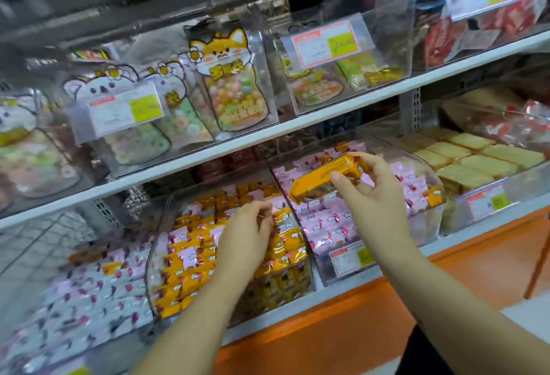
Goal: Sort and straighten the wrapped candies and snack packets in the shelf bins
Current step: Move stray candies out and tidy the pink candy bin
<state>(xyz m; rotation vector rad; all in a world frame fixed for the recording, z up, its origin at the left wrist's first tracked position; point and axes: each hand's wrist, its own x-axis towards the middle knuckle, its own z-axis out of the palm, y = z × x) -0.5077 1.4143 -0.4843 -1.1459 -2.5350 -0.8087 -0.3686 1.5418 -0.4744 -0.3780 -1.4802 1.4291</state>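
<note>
My right hand point(369, 193) holds a yellow snack packet point(321, 177) by its right end, lifted over the clear bin of pink packets point(336, 226). A few yellow packets point(433, 196) lie among the pink ones at that bin's right side. My left hand point(248, 235) reaches into the neighbouring clear bin of yellow packets point(190, 258), fingers curled on the packets; several pink packets point(187, 255) are mixed in there. What the left fingers grip is hidden.
A bin of pink packets point(89, 294) lies at the lower left, pale cake packets point(473, 157) at the right. The upper shelf point(268, 133) carries animal-shaped candy bags point(229, 83) and price tags point(324, 43). An orange base point(372, 312) runs below.
</note>
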